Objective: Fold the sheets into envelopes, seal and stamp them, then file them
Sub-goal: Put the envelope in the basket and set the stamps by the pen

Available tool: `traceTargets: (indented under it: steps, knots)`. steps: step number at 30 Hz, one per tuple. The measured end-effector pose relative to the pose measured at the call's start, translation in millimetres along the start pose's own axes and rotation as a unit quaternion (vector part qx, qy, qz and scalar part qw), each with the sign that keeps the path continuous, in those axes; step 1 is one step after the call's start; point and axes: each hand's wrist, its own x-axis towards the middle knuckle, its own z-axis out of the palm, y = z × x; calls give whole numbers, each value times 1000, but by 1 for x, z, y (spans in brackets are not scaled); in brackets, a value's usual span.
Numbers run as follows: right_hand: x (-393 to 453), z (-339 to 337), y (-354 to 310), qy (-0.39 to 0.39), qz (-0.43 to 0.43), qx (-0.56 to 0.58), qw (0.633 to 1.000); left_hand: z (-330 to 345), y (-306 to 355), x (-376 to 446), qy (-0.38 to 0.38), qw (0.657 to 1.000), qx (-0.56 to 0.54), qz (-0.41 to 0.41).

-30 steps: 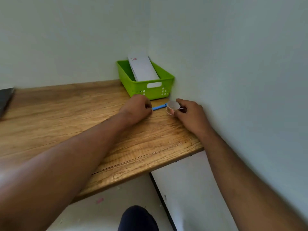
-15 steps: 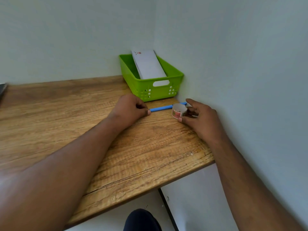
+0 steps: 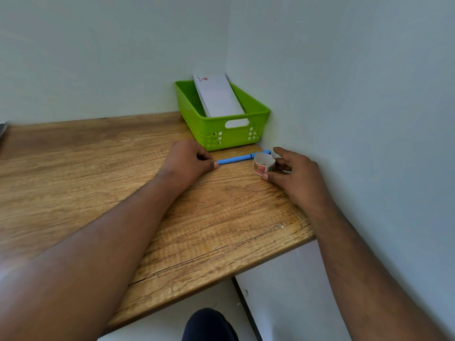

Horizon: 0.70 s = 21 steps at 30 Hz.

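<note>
Left hand (image 3: 187,161) pinches the blue pen (image 3: 243,158) mid-frame, right hand (image 3: 293,173) loosely cups the stamp roll (image 3: 263,164), which could probably roll off the table's (image 3: 98,183) right edge if nudged.

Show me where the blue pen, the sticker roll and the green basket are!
blue pen (image 3: 236,159), head view, middle of its barrel.
sticker roll (image 3: 260,166), head view, its printed outer side.
green basket (image 3: 214,137), head view, its front wall, left of the handle slot.

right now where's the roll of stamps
On the wooden desk at right, near the wall, the roll of stamps stands against the right hand, just before the blue pen.
</note>
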Motion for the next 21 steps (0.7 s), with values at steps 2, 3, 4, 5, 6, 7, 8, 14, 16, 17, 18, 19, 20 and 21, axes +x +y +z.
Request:
traceTargets:
  steps: [2, 3, 4, 5, 6, 7, 8, 14, 16, 17, 18, 19, 20, 21]
  knots:
    - [0, 0, 0, -1, -3, -2, 1000, 0, -1, 0, 0, 1000, 1, 1]
    - [-1, 0, 0, -3, -5, -1, 1000, 0, -1, 0, 0, 1000, 2, 1]
    - [-1, -1, 0, -5, -7, 0, 1000, 0, -1, 0, 0, 1000, 2, 1]
    - [0, -1, 0, -7, -7, -1, 1000, 0, -1, 0, -1, 1000, 1, 1]
    - [1, -2, 0, -9, -7, -3, 1000, 1, -1, 0, 1, 1000, -1, 0]
    - [1, -2, 0, -10, -6, -6, 1000, 1, 0, 0, 2, 1000, -3, 0]
    - [2, -3, -1, -10, -4, -9, 1000, 3, 0, 0, 3, 1000, -6, -2]
    - [-3, -4, 2, -11, 5, 3, 1000, 6, -1, -7, 16, 1000, 13, 14]
    - [-7, -8, -1, 4, 0, -2, 1000, 4, 3, -11, 29, 999, 21, 38]
    - [-12, -9, -6, 26, -16, -21, 999, 0, 5, -15, 37, 998, 25, 50]
    - [-13, -9, -7, 56, -40, -49, 996, 2, 7, -15, 43, 997, 27, 55]
    - [-18, -8, -12, 85, -73, -75, 991, 1, 9, -18, 49, 996, 35, 60]
    - [-24, -4, -17, 106, -109, -93, 984, 0, 11, -24, 46, 996, 44, 62]
    - [-31, 4, -25, 114, -144, -99, 978, -5, 11, -31, 45, 995, 54, 65]
